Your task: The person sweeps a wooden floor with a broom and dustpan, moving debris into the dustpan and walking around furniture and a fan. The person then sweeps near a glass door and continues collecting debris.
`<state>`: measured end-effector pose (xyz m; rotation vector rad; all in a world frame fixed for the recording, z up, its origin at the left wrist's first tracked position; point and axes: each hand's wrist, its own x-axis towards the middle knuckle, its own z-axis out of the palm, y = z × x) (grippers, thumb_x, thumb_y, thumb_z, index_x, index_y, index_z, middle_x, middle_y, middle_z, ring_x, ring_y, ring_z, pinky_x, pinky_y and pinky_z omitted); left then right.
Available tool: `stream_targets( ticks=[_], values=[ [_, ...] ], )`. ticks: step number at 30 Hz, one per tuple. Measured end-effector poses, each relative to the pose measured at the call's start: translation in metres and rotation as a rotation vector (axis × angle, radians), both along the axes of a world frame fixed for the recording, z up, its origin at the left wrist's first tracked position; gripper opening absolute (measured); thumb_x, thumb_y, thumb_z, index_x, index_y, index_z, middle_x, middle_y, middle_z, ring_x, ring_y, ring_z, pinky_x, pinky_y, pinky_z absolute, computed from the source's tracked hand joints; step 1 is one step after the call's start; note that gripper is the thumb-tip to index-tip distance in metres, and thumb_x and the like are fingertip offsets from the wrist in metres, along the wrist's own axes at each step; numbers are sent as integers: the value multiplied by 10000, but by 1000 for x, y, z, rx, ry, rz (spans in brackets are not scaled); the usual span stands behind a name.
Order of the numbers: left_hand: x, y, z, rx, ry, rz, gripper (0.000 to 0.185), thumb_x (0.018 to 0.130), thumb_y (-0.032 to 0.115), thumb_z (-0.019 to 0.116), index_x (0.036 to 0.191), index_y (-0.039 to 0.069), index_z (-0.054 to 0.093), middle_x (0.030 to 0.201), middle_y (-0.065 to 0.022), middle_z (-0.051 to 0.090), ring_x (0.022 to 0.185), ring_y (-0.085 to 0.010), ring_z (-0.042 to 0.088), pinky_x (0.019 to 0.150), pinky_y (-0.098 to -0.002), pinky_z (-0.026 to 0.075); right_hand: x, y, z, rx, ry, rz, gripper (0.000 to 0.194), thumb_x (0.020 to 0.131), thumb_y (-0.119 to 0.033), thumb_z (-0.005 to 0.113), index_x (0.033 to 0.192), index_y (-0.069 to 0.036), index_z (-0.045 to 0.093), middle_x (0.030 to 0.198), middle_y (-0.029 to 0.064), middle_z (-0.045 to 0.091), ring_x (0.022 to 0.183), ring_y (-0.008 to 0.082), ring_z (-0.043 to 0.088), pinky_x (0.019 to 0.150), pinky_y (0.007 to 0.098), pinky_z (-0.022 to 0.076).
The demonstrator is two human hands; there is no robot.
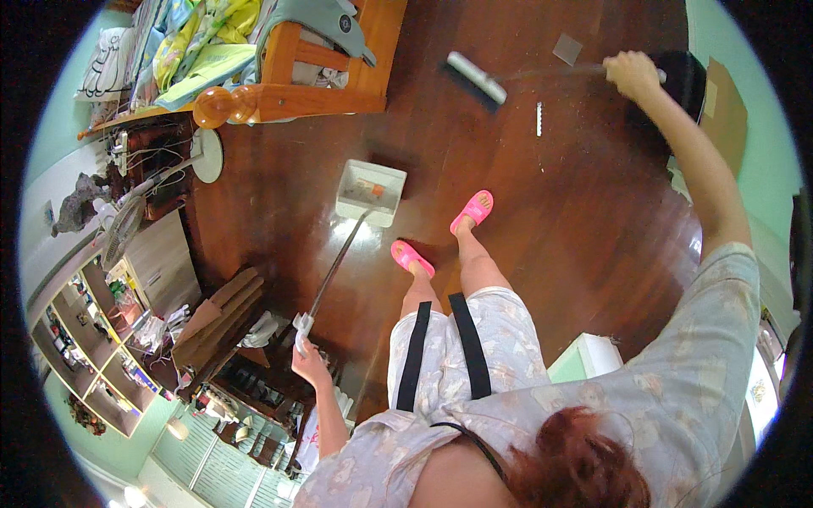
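My left hand (310, 363) is closed around the upper end of a long-handled dustpan (350, 209). Its white pan stands on the floor to the left of my feet, with some orange and pale litter (377, 190) inside. Out to the right, my right hand (632, 75) grips the handle of a broom (476, 77). The broom's white head, with dark bristles, is over the floor ahead of me; whether it touches is hard to tell. Near the broom lie a white notched strip (539, 119) and a thin pale square piece (567, 49).
A wooden bed frame (311, 98) with bedding stands at the upper left. Beside it are a standing fan (124, 232) and its round base. Folded cardboard (216, 317) and shelves (95, 355) are at left. A dark rounded object (683, 89) and cardboard (724, 120) stand by the right wall.
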<state>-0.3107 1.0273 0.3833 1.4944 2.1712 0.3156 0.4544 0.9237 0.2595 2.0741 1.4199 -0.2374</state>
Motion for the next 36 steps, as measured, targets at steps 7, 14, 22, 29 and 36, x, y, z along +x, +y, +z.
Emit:
stream_targets(
  ticks=[7,14,22,29,36],
  values=[
    [55,43,-35,-34,75,-361,277,889,199,581,709,-11,566,499,-30,491,370,-111,446,343,-294,331,20,16,4,201,-247,207,149,853,-162,552,968,-79,598,778,99,655,747,237,663,642,343,520],
    [114,101,-47,41,-71,-599,311,895,235,589,732,-29,566,496,-34,456,410,-74,428,386,-287,333,-128,-160,32,212,-335,-24,318,826,-89,499,1136,-19,516,941,111,588,880,231,592,665,298,504],
    [163,177,-73,-274,-323,-680,327,932,290,545,746,21,549,535,29,439,407,-51,384,343,-232,311,-490,-224,131,343,828,-1869,335,783,-70,573,1077,4,430,688,178,585,525,261,599,477,397,489],
    [197,218,-76,-452,-295,-872,302,947,298,515,738,82,492,525,35,403,402,-52,364,349,-229,318,-733,-122,145,807,988,-2981,439,821,-13,522,1235,-52,382,625,84,524,440,169,479,389,327,401],
    [203,240,-55,-489,-283,-957,325,952,335,503,740,89,482,521,38,404,389,-51,352,338,-233,285,-830,-127,13,1301,981,-3288,170,775,-24,534,642,-68,437,515,38,434,409,172,447,389,312,367]
  ],
)
